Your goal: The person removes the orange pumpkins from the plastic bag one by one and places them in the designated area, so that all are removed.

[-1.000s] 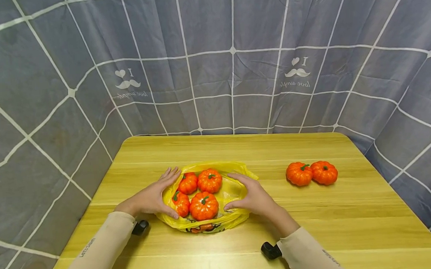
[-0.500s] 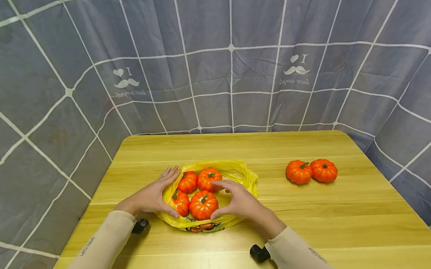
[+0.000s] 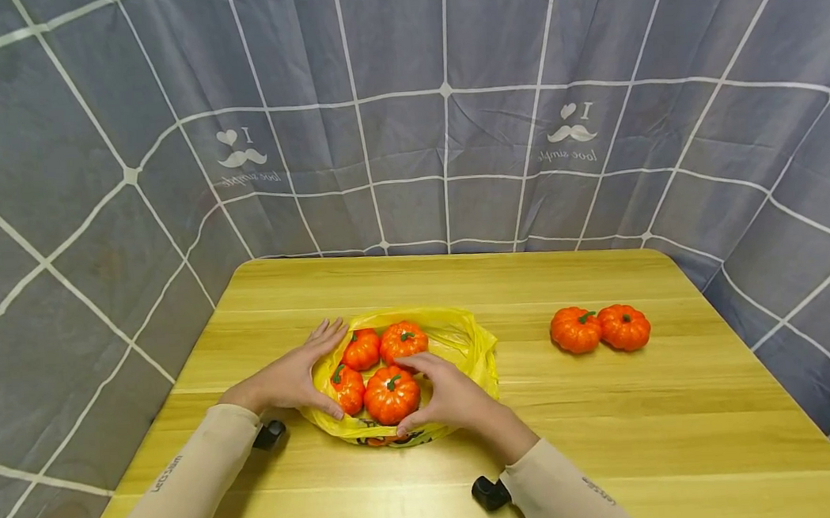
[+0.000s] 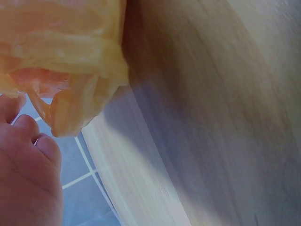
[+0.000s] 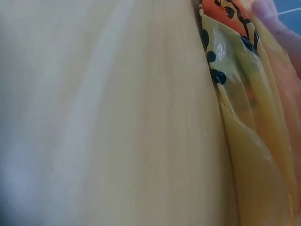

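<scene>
A yellow plastic bag (image 3: 462, 329) lies spread on the table with its mouth upward. Inside sit several small orange pumpkins with green stems, including a front pumpkin (image 3: 392, 395) and a back pumpkin (image 3: 403, 342). My left hand (image 3: 294, 380) rests at the bag's left rim, fingers extended and thumb toward the left front pumpkin (image 3: 349, 391). My right hand (image 3: 459, 399) reaches over the right side, thumb and fingers spread about the front pumpkin; contact is unclear. In the right wrist view the printed bag side (image 5: 254, 155) partly covers the hand.
Two more orange pumpkins (image 3: 575, 331) (image 3: 624, 328) sit touching on the right of the wooden table (image 3: 575, 423). A grey curtain (image 3: 408, 140) with white grid lines surrounds the table's back and sides.
My right hand has moved left from the bag's right rim to the front pumpkin, and the right rim has spread outward. My left hand and the pumpkins have stayed in place.
</scene>
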`<state>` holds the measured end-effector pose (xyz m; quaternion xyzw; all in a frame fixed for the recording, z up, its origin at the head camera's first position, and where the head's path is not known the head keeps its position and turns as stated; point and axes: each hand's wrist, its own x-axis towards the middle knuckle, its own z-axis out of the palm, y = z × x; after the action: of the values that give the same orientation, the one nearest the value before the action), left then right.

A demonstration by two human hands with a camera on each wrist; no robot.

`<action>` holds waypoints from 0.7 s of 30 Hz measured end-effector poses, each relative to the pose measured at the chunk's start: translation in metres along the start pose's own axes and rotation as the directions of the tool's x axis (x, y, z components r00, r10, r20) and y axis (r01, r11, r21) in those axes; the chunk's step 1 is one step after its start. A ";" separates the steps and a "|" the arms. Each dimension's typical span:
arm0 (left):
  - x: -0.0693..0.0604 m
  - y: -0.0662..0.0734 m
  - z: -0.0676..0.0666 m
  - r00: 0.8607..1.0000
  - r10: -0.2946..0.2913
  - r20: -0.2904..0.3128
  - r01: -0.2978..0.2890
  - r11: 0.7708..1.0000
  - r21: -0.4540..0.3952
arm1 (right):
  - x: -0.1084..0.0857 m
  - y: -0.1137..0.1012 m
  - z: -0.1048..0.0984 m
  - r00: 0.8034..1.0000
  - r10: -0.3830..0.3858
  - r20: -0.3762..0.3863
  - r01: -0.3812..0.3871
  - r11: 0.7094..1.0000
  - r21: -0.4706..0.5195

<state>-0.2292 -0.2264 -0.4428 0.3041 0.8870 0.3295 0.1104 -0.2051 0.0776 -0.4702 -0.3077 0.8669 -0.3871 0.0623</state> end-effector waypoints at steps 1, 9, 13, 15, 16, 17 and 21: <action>0.000 0.000 0.000 1.000 0.001 0.000 -0.001 1.000 -0.001 | 0.000 0.000 0.000 1.000 -0.002 0.005 0.002 1.000 -0.011; 0.001 -0.001 0.000 1.000 0.001 -0.001 -0.001 1.000 0.010 | 0.004 -0.003 0.002 1.000 -0.014 0.020 0.015 0.998 -0.059; 0.001 -0.002 -0.001 1.000 -0.002 -0.001 0.002 1.000 0.022 | 0.004 -0.005 0.003 1.000 -0.004 0.022 0.005 0.999 -0.038; 0.001 -0.003 -0.001 1.000 -0.003 0.000 0.003 1.000 0.026 | 0.004 -0.006 0.003 1.000 -0.001 0.024 0.002 1.000 -0.028; 0.001 -0.003 -0.001 1.000 -0.003 0.000 0.003 1.000 0.029 | 0.004 -0.007 0.003 1.000 0.001 0.024 -0.001 1.000 -0.023; 0.001 -0.003 -0.001 1.000 -0.004 0.002 0.004 1.000 0.027 | 0.003 -0.007 0.004 1.000 0.003 0.024 -0.003 1.000 -0.022; 0.001 -0.002 -0.002 1.000 -0.005 0.008 0.005 1.000 0.023 | 0.002 -0.006 0.003 1.000 0.014 0.011 -0.014 1.000 -0.022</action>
<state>-0.2314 -0.2280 -0.4430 0.3043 0.8911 0.3179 0.1112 -0.2026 0.0713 -0.4674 -0.3044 0.8729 -0.3753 0.0667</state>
